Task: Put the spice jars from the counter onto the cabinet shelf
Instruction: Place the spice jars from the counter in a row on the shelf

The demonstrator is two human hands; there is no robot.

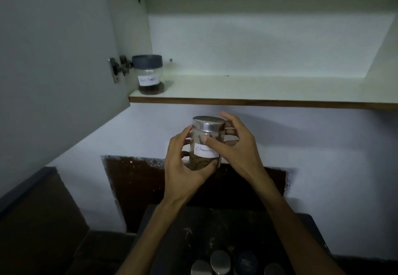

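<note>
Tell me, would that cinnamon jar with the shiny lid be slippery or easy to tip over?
Probably a bit slippery: the cinnamon jar has smooth clear walls and a polished metal lid, which may be why both the left hand and right hand hold it. It looks rigid, perhaps breakable. Being squat, it should stand steadily.

White cabinet shelf (pixel 269 89), brown front edge: one dark-lidded jar (pixel 149 74) upright at 9 o'clock end, labelled, dark contents. Dark desk (pixel 176 231) at 6 o'clock: several lidded jars (pixel 219 261) clustered at near edge.
</note>
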